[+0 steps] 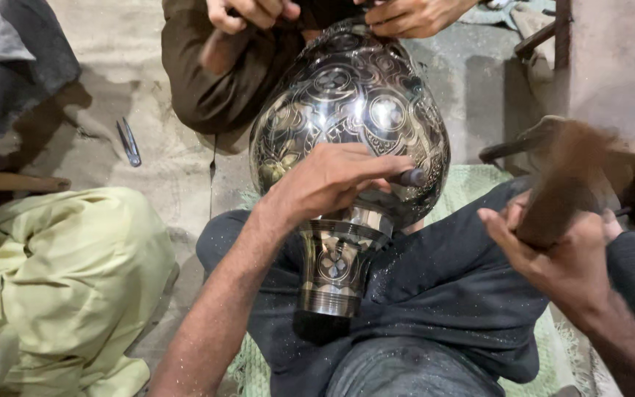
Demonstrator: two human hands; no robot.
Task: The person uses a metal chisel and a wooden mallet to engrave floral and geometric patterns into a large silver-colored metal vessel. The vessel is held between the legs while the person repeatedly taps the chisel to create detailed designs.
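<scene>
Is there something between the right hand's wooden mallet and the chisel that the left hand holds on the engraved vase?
Nothing visible: open air lies between the blurred mallet and the chisel in the left hand.

bare floor [112, 88] left of vase [354, 110], co-worker's hands [406, 15] blocking top

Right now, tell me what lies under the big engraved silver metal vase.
The engraved silver metal vase rests on the person's dark trousers, with a green woven mat beneath. The left hand covers part of its belly; the floor directly below is hidden.
</scene>
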